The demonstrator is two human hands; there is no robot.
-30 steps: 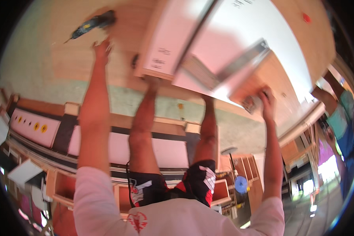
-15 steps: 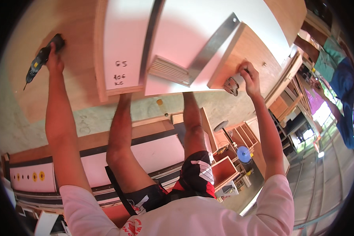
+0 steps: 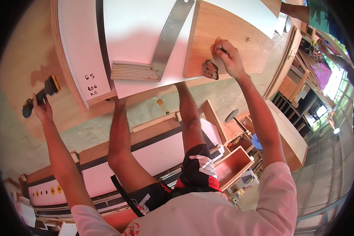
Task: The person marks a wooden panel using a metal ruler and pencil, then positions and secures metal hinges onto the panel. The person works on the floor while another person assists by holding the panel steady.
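Note:
My left hand (image 3: 43, 109) is closed round the grip of a dark cordless drill (image 3: 47, 91) with a yellow edge at its base, held out at the left above a plywood sheet. My right hand (image 3: 229, 59) has its fingers curled together over a brown wooden board (image 3: 224, 23). What they pinch, if anything, is too small to name. Close below those fingers, an opened clear plastic bag (image 3: 209, 70) with brownish contents lies at the board's near edge. Left of the board, a try square (image 3: 167, 43) with a steel blade and ridged stock rests on a white panel (image 3: 133, 43).
A white panel with handwriting and plywood edges (image 3: 76, 51) stands at left on the plywood sheet (image 3: 31, 59). Behind my legs are a long white panel with dark edging (image 3: 102, 161) and an open wooden box (image 3: 236, 167). Another person's arm (image 3: 295, 11) shows at upper right.
The drill has swung round in my left hand, its base now toward the upper right. My right hand has come away from the bag. The view has shifted, so the panels sit further left.

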